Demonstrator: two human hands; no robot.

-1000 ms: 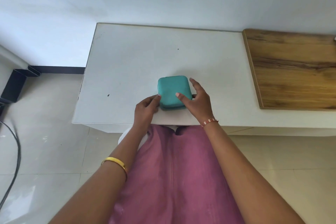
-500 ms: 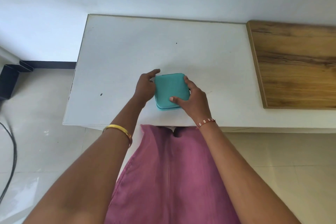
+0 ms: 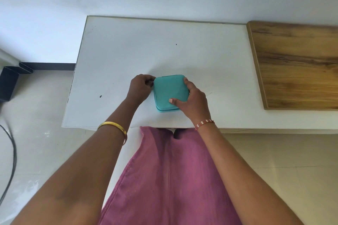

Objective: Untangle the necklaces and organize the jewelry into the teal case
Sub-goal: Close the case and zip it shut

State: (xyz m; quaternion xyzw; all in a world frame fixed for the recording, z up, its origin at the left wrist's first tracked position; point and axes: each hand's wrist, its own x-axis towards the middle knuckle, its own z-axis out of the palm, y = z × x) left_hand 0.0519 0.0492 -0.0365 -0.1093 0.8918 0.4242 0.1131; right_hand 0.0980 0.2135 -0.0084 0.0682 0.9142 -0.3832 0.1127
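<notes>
A square teal case (image 3: pixel 169 89) with a zip around its side lies closed on the white table (image 3: pixel 210 56), near the front edge. My right hand (image 3: pixel 193 103) grips its right side, thumb on the lid and fingers around the far right corner. My left hand (image 3: pixel 140 87) is curled at the case's far left corner, fingertips pinched together at the zip line; what they pinch is too small to tell. No necklaces or other loose jewelry are in view.
A wooden board (image 3: pixel 298 64) lies on the table's right part. The wall runs along the table's far edge. A black cable (image 3: pixel 12 155) trails over the tiled floor at the left. My pink-clad lap (image 3: pixel 170 179) is below the front edge.
My left hand has slid from the case's near left corner along its left side to the far left corner. My right hand has kept its hold on the right side.
</notes>
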